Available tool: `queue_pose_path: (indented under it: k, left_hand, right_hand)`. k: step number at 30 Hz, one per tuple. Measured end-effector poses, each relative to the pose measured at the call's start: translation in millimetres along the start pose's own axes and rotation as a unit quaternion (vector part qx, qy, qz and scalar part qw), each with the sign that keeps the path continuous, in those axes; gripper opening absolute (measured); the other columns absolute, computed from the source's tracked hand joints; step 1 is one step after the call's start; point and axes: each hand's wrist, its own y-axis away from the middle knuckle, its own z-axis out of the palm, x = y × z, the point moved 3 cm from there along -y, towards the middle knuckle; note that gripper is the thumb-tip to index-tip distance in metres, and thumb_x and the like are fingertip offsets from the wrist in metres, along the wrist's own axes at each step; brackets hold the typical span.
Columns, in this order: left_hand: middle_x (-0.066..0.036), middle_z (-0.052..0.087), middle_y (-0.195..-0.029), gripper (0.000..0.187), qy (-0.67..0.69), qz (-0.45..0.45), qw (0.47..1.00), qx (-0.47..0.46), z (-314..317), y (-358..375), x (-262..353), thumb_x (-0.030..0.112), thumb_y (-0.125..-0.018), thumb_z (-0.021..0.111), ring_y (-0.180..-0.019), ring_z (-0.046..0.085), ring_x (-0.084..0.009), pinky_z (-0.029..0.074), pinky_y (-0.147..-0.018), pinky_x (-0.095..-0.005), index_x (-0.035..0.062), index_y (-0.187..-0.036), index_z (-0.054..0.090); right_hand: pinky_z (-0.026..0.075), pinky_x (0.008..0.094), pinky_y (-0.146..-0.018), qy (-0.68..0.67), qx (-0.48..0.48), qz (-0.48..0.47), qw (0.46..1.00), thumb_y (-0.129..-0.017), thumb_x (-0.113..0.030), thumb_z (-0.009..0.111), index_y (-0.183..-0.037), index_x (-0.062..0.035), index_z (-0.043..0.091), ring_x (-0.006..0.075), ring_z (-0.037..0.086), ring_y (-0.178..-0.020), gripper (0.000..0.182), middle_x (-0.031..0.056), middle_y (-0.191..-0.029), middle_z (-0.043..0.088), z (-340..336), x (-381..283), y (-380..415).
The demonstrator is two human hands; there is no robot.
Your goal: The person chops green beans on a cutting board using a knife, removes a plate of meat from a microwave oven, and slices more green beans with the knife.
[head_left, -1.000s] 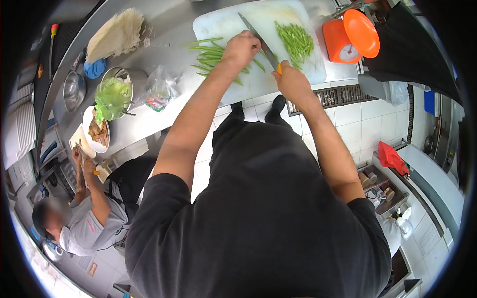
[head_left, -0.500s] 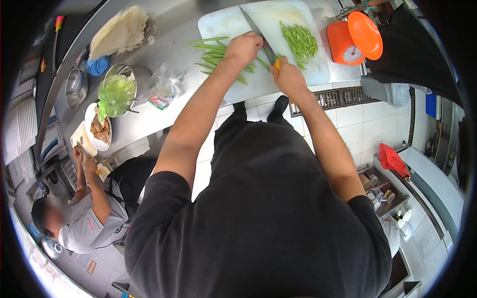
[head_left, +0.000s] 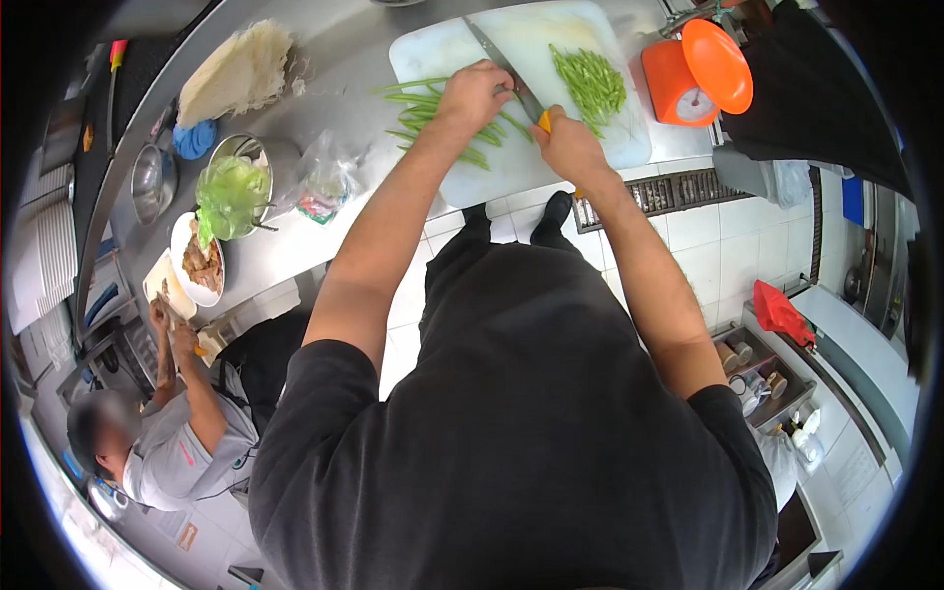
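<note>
My right hand [head_left: 573,149] is closed around the yellow end of the knife [head_left: 492,47]. My left hand [head_left: 474,95] has its fingers bunched up close beside the blade. I can't tell if they pinch a bean, because the hand hides what is under it.

The knife lies on a slant. Its grip is near me, in my right hand, and its tip points away from me and to the left, past my left fingers. The long beans [head_left: 418,99] are on the left part of the board [head_left: 423,49], under and beside my left hand. Most of them run from side to side, so they point across toward the blade, not along it. My left hand is the one nearer to them.

The cut beans [head_left: 590,84] sit in a pile on the other side of the blade, past my right hand and a bit to its right. Right of that pile, off the board, is the orange scale [head_left: 664,84]. Far to the left of my left hand are a clear bag [head_left: 324,175] and a pot [head_left: 283,162] with green leaves [head_left: 233,197] in it.
</note>
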Motion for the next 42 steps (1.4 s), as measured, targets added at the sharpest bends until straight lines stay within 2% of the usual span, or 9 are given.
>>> queue_pose_path:
  k: [3,13,15,24,27,30,33,39,42]
  left_hand:
    - [-0.009,0.073,-0.107,0.012,0.024,0.015,1.000,-0.007,4,0,-1,0.012,-0.085,0.079,-0.100,0.070,-0.0334,0.057,-0.090,-0.0445,0.0107,-0.097,0.078]
    - [-0.009,0.074,-0.103,0.008,0.032,0.020,0.999,-0.008,19,5,13,0.010,-0.090,0.071,-0.095,0.071,-0.0341,0.057,-0.088,-0.0438,0.0089,-0.096,0.077]
    - [-0.008,0.074,-0.104,0.009,0.021,0.035,0.999,0.002,18,4,13,0.010,-0.091,0.070,-0.092,0.072,-0.0317,0.058,-0.084,-0.0414,0.0086,-0.098,0.076]
    - [-0.010,0.074,-0.103,0.010,0.042,-0.005,0.999,-0.030,18,3,13,0.012,-0.091,0.068,-0.096,0.070,-0.0363,0.057,-0.087,-0.0451,0.0100,-0.097,0.076]
    - [-0.008,0.075,-0.098,0.010,0.025,0.009,1.000,-0.014,18,4,13,0.009,-0.090,0.070,-0.087,0.072,-0.0315,0.058,-0.080,-0.0403,0.0089,-0.098,0.076]
    - [-0.009,0.075,-0.099,0.009,0.049,0.017,0.999,-0.001,19,5,12,0.009,-0.090,0.071,-0.087,0.072,-0.0313,0.059,-0.080,-0.0395,0.0086,-0.097,0.076]
    - [-0.009,0.075,-0.100,0.011,0.027,0.009,0.999,-0.034,18,6,13,0.009,-0.089,0.074,-0.086,0.073,-0.0293,0.059,-0.079,-0.0389,0.0080,-0.099,0.075]
    - [-0.008,0.075,-0.100,0.018,0.058,-0.002,0.998,0.026,5,8,1,0.009,-0.086,0.080,-0.089,0.074,-0.0253,0.059,-0.082,-0.0386,0.0080,-0.104,0.075]
    - [-0.008,0.074,-0.100,0.015,0.046,0.025,0.999,0.006,5,0,1,0.009,-0.088,0.078,-0.091,0.074,-0.0255,0.059,-0.083,-0.0380,0.0084,-0.102,0.076]
  right_hand:
    - [0.056,0.0554,-0.083,0.016,0.003,0.006,1.000,-0.102,-0.032,0.066,-0.116,0.0033,0.056,0.0480,0.072,-0.095,0.039,0.0288,-0.096,0.074,-8,10,15]
    - [0.058,0.0549,-0.083,0.028,-0.005,0.028,0.999,-0.102,-0.029,0.065,-0.115,0.0032,0.056,0.0474,0.073,-0.093,0.036,0.0291,-0.095,0.074,-27,3,48]
    - [0.058,0.0544,-0.082,0.025,-0.006,0.027,0.999,-0.102,-0.029,0.065,-0.115,0.0034,0.056,0.0471,0.073,-0.092,0.036,0.0291,-0.093,0.074,-24,2,48]
    - [0.059,0.0544,-0.079,0.030,0.007,0.004,1.000,-0.102,-0.029,0.066,-0.115,0.0051,0.055,0.0470,0.074,-0.089,0.038,0.0292,-0.091,0.074,-14,1,22]
    - [0.059,0.0545,-0.078,0.024,0.016,-0.003,1.000,-0.101,-0.029,0.066,-0.115,0.0054,0.055,0.0469,0.074,-0.088,0.039,0.0289,-0.090,0.074,-11,1,26]
    - [0.058,0.0542,-0.080,0.009,0.041,0.017,0.999,-0.101,-0.030,0.066,-0.116,0.0055,0.056,0.0467,0.074,-0.090,0.040,0.0289,-0.091,0.074,9,1,11]
    - [0.058,0.0543,-0.083,0.005,0.007,0.009,1.000,-0.101,-0.030,0.067,-0.118,0.0050,0.056,0.0465,0.073,-0.093,0.040,0.0291,-0.094,0.074,-2,2,4]
    - [0.057,0.0549,-0.084,0.016,-0.002,0.010,1.000,-0.101,-0.030,0.067,-0.118,0.0038,0.058,0.0467,0.072,-0.097,0.039,0.0293,-0.098,0.074,-25,1,14]
    - [0.057,0.0547,-0.084,0.015,-0.003,0.009,1.000,-0.101,-0.030,0.067,-0.116,0.0040,0.058,0.0468,0.072,-0.096,0.038,0.0294,-0.097,0.074,-28,-1,22]
